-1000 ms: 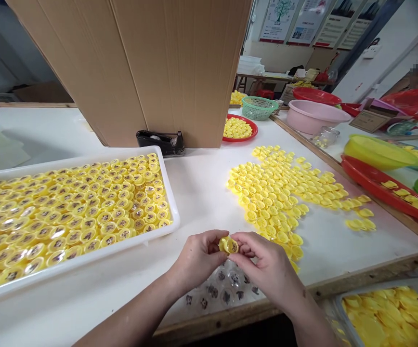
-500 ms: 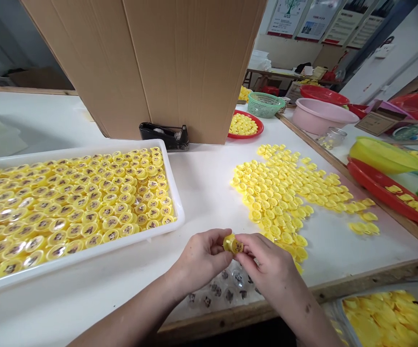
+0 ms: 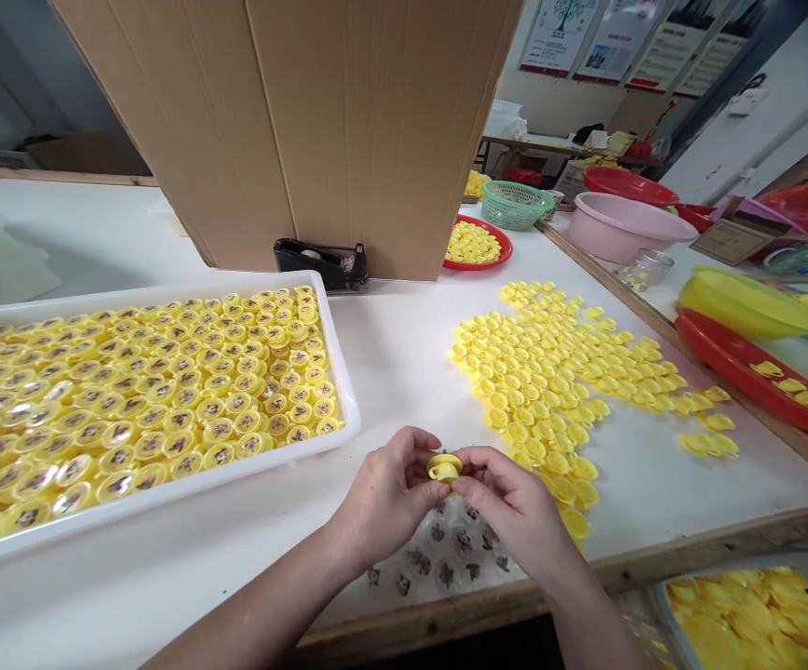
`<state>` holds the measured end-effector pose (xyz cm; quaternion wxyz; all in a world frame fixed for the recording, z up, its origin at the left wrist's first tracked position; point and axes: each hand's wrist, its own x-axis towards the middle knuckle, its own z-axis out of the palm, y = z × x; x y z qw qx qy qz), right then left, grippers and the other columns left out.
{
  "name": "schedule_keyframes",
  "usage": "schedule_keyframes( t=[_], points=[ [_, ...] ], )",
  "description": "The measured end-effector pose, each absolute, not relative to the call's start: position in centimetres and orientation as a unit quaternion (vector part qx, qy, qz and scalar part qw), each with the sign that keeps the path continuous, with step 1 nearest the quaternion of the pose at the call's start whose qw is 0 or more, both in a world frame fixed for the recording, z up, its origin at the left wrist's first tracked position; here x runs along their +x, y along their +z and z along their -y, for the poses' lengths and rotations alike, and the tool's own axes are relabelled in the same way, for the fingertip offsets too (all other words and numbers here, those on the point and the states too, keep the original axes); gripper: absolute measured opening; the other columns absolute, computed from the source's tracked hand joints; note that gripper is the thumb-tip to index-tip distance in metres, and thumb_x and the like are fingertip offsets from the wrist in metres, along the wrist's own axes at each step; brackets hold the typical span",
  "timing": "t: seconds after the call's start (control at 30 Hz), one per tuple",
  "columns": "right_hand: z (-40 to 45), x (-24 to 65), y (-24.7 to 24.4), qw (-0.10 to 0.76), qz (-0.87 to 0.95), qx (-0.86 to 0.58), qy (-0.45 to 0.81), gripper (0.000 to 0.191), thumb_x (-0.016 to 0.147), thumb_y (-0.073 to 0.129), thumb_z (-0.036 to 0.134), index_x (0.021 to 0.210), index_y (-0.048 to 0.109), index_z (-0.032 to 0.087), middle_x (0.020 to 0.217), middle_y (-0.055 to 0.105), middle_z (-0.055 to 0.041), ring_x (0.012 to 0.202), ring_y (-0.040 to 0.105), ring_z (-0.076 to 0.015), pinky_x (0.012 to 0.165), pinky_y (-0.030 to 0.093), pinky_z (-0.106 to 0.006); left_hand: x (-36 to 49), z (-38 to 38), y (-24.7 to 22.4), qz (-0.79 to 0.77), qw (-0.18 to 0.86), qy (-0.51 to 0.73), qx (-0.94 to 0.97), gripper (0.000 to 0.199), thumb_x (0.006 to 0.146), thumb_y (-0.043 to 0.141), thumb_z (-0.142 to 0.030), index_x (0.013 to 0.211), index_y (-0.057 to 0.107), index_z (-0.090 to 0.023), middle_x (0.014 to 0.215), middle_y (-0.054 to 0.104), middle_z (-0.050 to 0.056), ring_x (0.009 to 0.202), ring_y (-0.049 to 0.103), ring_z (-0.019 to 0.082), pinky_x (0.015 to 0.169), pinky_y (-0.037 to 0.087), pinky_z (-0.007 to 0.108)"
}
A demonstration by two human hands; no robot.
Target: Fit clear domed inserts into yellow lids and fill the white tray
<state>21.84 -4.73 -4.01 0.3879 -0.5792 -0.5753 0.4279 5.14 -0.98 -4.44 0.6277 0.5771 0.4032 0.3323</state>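
A small yellow plastic cup piece (image 3: 444,467) is held near the table's front edge. It has a wide round rim on top and what looks like a small loop on its side. My left hand (image 3: 394,489) grips it from the left between thumb and fingers. From the right, the fingertips of my right hand (image 3: 505,493) pinch the same piece. Below my hands lie several clear round plastic pieces with small dark animal-face prints (image 3: 446,558). Many loose yellow round pieces (image 3: 530,372) are spread just beyond my right hand.
A white tray (image 3: 348,409) full of yellow pieces with printed faces stands at left. Behind are a tall cardboard box (image 3: 348,140) and a black tape dispenser (image 3: 320,265). A red plate (image 3: 505,251), green basket (image 3: 516,205) and pink basin (image 3: 620,228) lie farther right.
The yellow piece has been turned between my fingers: its printed face was toward me, and now its side shows with the rim up. Both hands still grip it.
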Motion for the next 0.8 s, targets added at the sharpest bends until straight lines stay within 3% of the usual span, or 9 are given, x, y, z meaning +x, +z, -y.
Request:
schedule_keyframes(
  t=[0.2, 0.5, 0.67, 0.8],
  points=[
    [5.4, 21.3, -4.4, 0.437, 0.556, -0.581, 0.402, 0.017, 0.086, 0.058, 0.035, 0.096, 0.061, 0.022, 0.084, 0.064, 0.0001, 0.072, 0.058, -0.0127, 0.067, 0.047, -0.023, 5.5, 1.1, -5.1, -0.371, 0.661, 0.354, 0.548, 0.024, 0.075, 0.066, -0.025, 0.095, 0.059, -0.015, 0.088, 0.067, 0.006, 0.082, 0.063, 0.017, 0.072, 0.049, 0.027],
    [5.7, 21.2, -4.4, 0.482, 0.513, -0.532, 0.471, 0.014, 0.079, 0.067, 0.03, 0.089, 0.062, 0.022, 0.077, 0.062, 0.0024, 0.069, 0.057, -0.0114, 0.064, 0.047, -0.021, 4.8, 1.4, -3.8, -0.401, 0.488, 0.319, 0.707, 0.012, 0.081, 0.058, -0.022, 0.092, 0.06, -0.017, 0.081, 0.065, 0.001, 0.071, 0.058, 0.013, 0.064, 0.043, 0.023],
    [5.4, 20.7, -4.7, 0.498, 0.485, -0.528, 0.488, 0.015, 0.076, 0.07, 0.03, 0.084, 0.063, 0.019, 0.073, 0.061, 0.0015, 0.066, 0.054, -0.0112, 0.061, 0.045, -0.021, 4.9, 1.4, -3.7, -0.412, 0.469, 0.303, 0.72, 0.011, 0.082, 0.056, -0.025, 0.088, 0.06, -0.016, 0.074, 0.062, 0.001, 0.065, 0.054, 0.013, 0.058, 0.041, 0.023],
    [4.9, 20.6, -4.9, 0.502, 0.429, -0.555, 0.506, 0.02, 0.072, 0.073, 0.035, 0.079, 0.064, 0.018, 0.066, 0.058, 0.0015, 0.058, 0.049, -0.0103, 0.053, 0.041, -0.02, 4.4, 0.9, -3.1, -0.417, 0.478, 0.284, 0.719, 0.02, 0.086, 0.052, -0.027, 0.102, 0.06, -0.018, 0.082, 0.065, 0.003, 0.071, 0.058, 0.014, 0.065, 0.046, 0.025]
  ],
)
